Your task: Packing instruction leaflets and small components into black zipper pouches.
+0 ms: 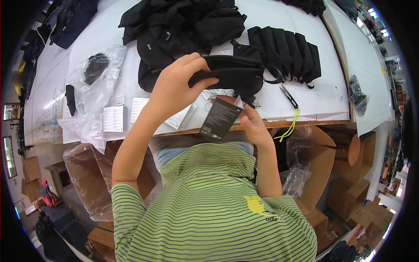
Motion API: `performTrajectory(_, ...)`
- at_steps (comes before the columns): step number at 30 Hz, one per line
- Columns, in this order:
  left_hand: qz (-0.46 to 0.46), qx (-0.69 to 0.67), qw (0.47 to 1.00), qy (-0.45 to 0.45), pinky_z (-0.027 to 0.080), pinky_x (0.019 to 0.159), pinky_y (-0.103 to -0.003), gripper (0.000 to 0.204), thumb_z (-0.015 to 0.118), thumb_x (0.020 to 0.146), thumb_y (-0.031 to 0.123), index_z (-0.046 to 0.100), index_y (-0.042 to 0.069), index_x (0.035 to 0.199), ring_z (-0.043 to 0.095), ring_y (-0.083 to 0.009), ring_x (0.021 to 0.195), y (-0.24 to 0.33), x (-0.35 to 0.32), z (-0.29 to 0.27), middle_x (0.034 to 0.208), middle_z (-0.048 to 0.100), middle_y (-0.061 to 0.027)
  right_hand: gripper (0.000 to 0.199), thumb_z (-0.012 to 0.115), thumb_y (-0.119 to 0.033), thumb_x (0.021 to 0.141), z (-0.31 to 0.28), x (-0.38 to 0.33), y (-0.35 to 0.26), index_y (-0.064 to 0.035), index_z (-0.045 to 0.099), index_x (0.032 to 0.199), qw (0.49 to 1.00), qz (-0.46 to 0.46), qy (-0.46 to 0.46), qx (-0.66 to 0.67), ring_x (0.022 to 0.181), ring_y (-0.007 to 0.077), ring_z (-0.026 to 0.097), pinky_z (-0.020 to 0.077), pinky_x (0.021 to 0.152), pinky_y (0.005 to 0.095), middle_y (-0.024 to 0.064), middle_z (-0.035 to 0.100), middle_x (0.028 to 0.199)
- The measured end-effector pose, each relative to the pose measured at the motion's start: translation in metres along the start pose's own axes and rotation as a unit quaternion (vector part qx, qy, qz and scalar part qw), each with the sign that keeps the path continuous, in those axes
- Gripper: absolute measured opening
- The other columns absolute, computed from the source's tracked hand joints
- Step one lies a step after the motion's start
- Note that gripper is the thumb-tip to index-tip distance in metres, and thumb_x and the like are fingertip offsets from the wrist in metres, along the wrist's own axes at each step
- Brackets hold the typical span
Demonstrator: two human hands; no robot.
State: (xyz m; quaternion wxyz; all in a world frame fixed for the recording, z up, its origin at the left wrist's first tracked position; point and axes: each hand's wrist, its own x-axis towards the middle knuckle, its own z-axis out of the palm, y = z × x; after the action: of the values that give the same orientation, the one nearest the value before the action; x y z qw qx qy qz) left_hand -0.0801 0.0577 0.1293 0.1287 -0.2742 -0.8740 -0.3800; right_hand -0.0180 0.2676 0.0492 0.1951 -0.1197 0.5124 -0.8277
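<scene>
Okay, person in a green striped shirt stands at a white table. Left hand is curled tight around one end of a black pouch, thumb under, fingers over the top edge, holding it up just above the table's near edge. Right hand pinches a dark hang tag card between thumb and fingers, the card tilted and sitting just below the pouch, at about 6 o'clock from it. A white label and thin string show between pouch and card.

At 12 o'clock from the hands, a loose pile of black bags. At 2 o'clock, a neat row of folded black pouches standing side by side. At 3 o'clock, small thread snips with a yellow cord hanging over the table edge. At 9 o'clock, white paper cards lie flat beside a crumpled clear plastic bag with something black inside. Cardboard boxes sit below the table at 4 o'clock.
</scene>
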Motion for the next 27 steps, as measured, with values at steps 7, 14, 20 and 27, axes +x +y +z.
performTrajectory(7, -0.060, -0.022, 0.998, 0.004, 0.043, 0.061, -0.033, 0.023, 0.073, 0.074, 0.013, 0.055, 0.000, 0.080, 0.054, -0.0292, 0.069, 0.002, -0.012, -0.005, 0.077, 0.053, -0.0102, 0.051, 0.063, -0.030, 0.089, 0.028, 0.004, -0.003, 0.0019, 0.051, 0.127, 0.994, 0.071, -0.015, -0.081, 0.108, 0.0155, 0.054, 0.0407, 0.095, 0.0301, 0.0093, 0.060, 0.118)
performTrajectory(14, -0.170, -0.032, 0.985, -0.002, 0.039, 0.059, -0.028, 0.026, 0.072, 0.076, 0.012, 0.050, -0.002, 0.079, 0.045, -0.0188, 0.062, -0.021, -0.040, -0.041, 0.069, 0.047, -0.0090, 0.051, 0.066, -0.009, 0.085, 0.009, -0.013, -0.034, -0.0068, 0.047, 0.133, 0.974, -0.063, 0.212, 0.040, 0.087, 0.0078, 0.058, 0.0462, 0.076, 0.0215, 0.0065, 0.063, 0.105)
performTrajectory(20, -0.223, -0.118, 0.961, -0.117, 0.039, 0.061, -0.028, 0.030, 0.074, 0.075, 0.018, 0.052, -0.002, 0.080, 0.045, -0.0164, 0.064, -0.018, -0.081, -0.045, 0.068, 0.049, -0.0086, 0.057, 0.057, -0.034, 0.092, -0.036, -0.029, -0.028, -0.0078, 0.039, 0.139, 0.948, -0.120, 0.037, 0.292, 0.071, 0.0090, 0.051, 0.0389, 0.073, 0.0270, 0.0041, 0.063, 0.102)
performTrajectory(27, -0.216, -0.237, 0.919, -0.230, 0.040, 0.059, -0.029, 0.031, 0.074, 0.077, 0.020, 0.051, 0.000, 0.082, 0.047, -0.0204, 0.063, 0.011, -0.118, -0.025, 0.071, 0.049, -0.0100, 0.014, 0.062, -0.021, 0.091, -0.041, 0.003, -0.006, -0.0108, 0.060, 0.081, 0.943, -0.033, 0.246, 0.222, 0.056, 0.0119, 0.046, 0.0371, 0.057, 0.0239, -0.0011, 0.046, 0.054)
